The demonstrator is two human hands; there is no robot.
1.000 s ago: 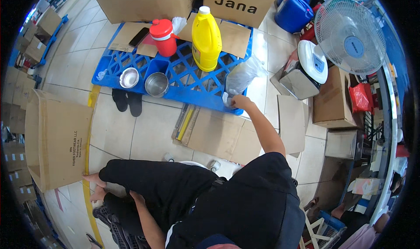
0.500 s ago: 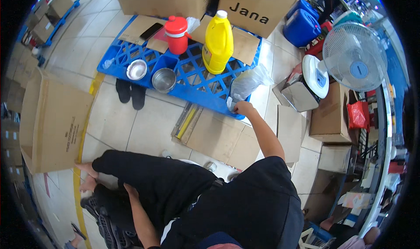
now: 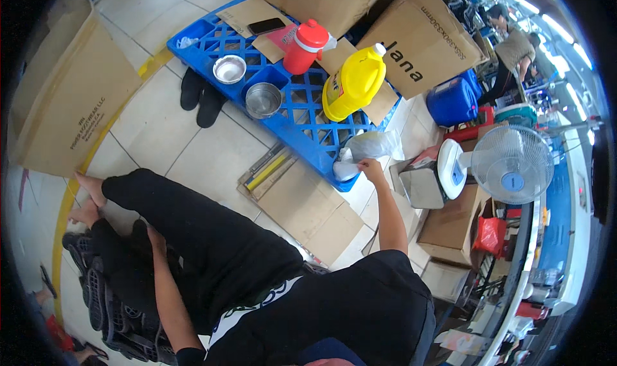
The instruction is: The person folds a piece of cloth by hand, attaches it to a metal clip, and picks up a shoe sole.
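Observation:
My right hand [image 3: 369, 168] is closed on a crumpled white cloth [image 3: 346, 169] at the near right corner of the blue pallet [image 3: 302, 149]. Right behind the cloth lies a pale plastic bag [image 3: 376, 145]. Beside my bent legs, my left hand [image 3: 156, 241] is closed against a dark, rounded piece that looks like a shoe sole [image 3: 139, 228]; most of it is hidden. Several dark soles [image 3: 116, 308] are heaped below that hand. On the pallet stand a yellow jug [image 3: 353, 86], a red jug [image 3: 303, 51], a metal bowl [image 3: 263, 100] and a whitish bowl [image 3: 229, 69].
Flat cardboard [image 3: 308, 208] covers the floor before the pallet, with black slippers [image 3: 209, 106] to its left. A phone [image 3: 266, 26] lies on the pallet. Large cartons [image 3: 418, 41] rise behind. A fan [image 3: 512, 163] and blue drum [image 3: 452, 102] are at right.
The view has swung, tilting the pallet and shifting my legs leftward in the picture. My right hand has lifted slightly off the pallet corner, and more of the white cloth shows. A dark piece now shows at my left hand.

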